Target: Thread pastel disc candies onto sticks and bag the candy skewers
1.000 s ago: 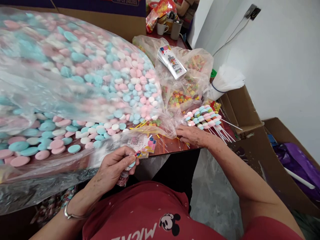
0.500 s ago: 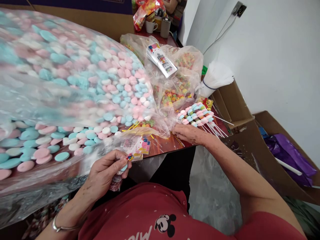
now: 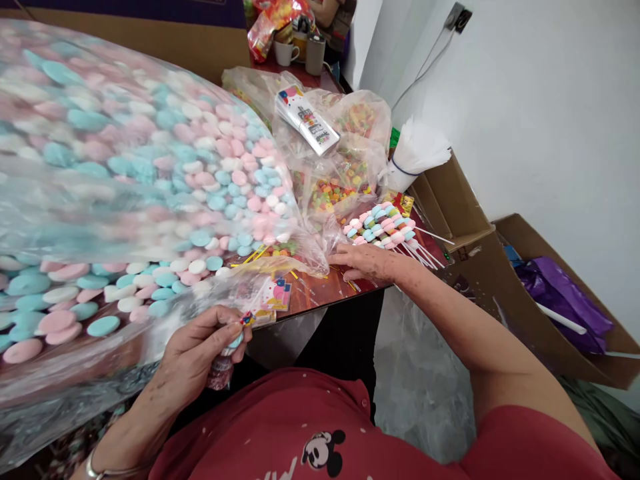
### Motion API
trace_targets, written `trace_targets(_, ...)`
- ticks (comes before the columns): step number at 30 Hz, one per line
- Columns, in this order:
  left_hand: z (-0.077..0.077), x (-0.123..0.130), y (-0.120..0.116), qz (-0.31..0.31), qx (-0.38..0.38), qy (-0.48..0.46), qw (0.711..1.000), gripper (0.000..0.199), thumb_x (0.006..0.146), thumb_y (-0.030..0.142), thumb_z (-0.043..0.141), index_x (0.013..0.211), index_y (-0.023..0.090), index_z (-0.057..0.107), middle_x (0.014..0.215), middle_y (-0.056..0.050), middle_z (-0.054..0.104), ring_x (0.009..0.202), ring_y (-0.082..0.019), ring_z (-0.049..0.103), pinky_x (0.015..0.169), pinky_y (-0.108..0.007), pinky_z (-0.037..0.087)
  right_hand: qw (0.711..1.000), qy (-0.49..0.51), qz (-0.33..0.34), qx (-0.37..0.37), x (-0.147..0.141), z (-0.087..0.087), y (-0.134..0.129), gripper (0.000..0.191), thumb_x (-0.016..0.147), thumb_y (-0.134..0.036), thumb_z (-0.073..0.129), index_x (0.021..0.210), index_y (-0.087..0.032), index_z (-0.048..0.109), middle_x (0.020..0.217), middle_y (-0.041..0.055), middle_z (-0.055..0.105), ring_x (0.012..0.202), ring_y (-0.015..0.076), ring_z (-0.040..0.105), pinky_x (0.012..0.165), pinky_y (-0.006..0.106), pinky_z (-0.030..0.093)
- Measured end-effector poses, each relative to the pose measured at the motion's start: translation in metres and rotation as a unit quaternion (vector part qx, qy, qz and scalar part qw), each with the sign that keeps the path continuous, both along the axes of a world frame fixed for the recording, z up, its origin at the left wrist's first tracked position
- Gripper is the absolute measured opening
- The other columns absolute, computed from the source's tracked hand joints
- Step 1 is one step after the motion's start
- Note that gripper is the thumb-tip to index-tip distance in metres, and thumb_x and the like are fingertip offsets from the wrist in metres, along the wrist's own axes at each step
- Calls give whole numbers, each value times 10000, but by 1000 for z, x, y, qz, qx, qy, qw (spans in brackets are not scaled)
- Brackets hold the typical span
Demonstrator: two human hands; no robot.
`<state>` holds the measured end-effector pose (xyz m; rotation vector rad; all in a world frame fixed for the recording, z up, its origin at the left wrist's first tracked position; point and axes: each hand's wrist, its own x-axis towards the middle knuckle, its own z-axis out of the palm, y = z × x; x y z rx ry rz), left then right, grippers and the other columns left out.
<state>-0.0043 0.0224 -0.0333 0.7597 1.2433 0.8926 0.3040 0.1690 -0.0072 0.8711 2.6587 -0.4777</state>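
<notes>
Clear candy packet (image 3: 220, 373) pinched in left hand (image 3: 206, 343).
Held at view's 7 o'clock, thumb and fingers closed on it. Right hand (image 3: 364, 263) rested by yellow twist ties (image 3: 354, 287) on red tabletop (image 3: 315, 295), fingers loosely extended; any hold cannot be told. Marshmallow skewers (image 3: 384, 227) piled beyond, at its 1 o'clock.

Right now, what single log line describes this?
left hand: pinching wrapped candy | right hand: at table edge, near marshmallow skewers
</notes>
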Motion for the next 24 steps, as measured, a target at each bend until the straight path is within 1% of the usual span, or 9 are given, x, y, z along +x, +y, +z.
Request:
trace_targets(3, -1, -1, -1, -1, -6, -2, 1000, 223, 825, 384, 635, 753, 181, 579, 538, 25, 587, 366, -68, 407, 327, -151, 316, 1000, 21, -3, 0, 4, -5, 0, 331, 859, -207, 625, 1184, -226, 564, 1088, 53, 554, 811, 156, 529, 655, 259, 340)
trace_targets(5, -1, 0, -2, 1, -6, -2, 1000, 213, 826, 375, 633, 755, 181, 584, 528, 25, 584, 370, -70, 415, 330, -147, 320, 999, 39, -22, -5, 7, -9, -3, 230, 863, -205, 612, 1091, -207, 584, 1054, 47, 566, 826, 156, 529, 672, 258, 344)
trace_targets(9, 1, 2, -4, 15, -2, -8, 1000, 196, 795, 342, 666, 734, 176, 583, 556, 13, 607, 409, -80, 471, 346, -146, 349, 993, 55, -109, -2, 8, -18, -19, 29, 876, -195, 569, 893, -173, 580, 918, 34, 585, 815, 156, 519, 688, 256, 330)
trace_targets(11, 3, 2, -5, 21, -6, -15, 1000, 189, 787, 336, 674, 734, 178, 585, 593, 10, 631, 400, -73, 468, 338, -146, 346, 985, 62, -162, -1, 7, -19, -30, 78, 893, -196, 528, 830, -169, 565, 853, 28, 586, 781, 149, 509, 682, 255, 321)
trace_targets(13, 4, 1, -5, 22, -8, -23, 999, 187, 792, 337, 668, 732, 180, 587, 583, 16, 627, 376, -64, 444, 328, -144, 328, 975, 76, -206, -26, 7, -17, -38, 121, 903, -198, 493, 807, -171, 562, 797, 15, 582, 734, 137, 501, 674, 248, 322)
trace_targets(16, 1, -2, -5, 20, 5, -27, 999, 196, 798, 342, 667, 723, 176, 594, 560, 14, 616, 389, -71, 456, 338, -144, 327, 957, 116, -260, -50, 10, -10, -42, 74, 870, -169, 499, 866, -175, 573, 787, -5, 575, 699, 121, 500, 671, 232, 341)
trace_targets(18, -2, -5, -4, 16, 23, -26, 999, 210, 789, 345, 687, 715, 170, 597, 593, 0, 637, 428, -80, 495, 366, -150, 358, 949, 131, -287, -28, 12, -6, -42, 86, 830, -164, 550, 914, -172, 570, 847, 3, 572, 723, 124, 507, 678, 230, 357)
trace_targets(20, -6, -8, -3, 7, 38, -26, 999, 228, 780, 353, 705, 709, 167, 595, 619, -9, 650, 457, -88, 520, 388, -158, 380, 950, 111, -292, 1, 13, -5, -43, 135, 804, -214, 623, 918, -170, 567, 910, 24, 565, 771, 143, 513, 696, 243, 371)
trace_targets(24, -13, -11, -2, 2, 31, -24, 999, 238, 790, 374, 703, 733, 173, 587, 633, -11, 650, 458, -103, 522, 377, -175, 383, 948, 48, -307, 69, 8, -13, -53, 268, 793, -356, 710, 921, -167, 569, 976, 64, 564, 857, 195, 527, 736, 282, 389)
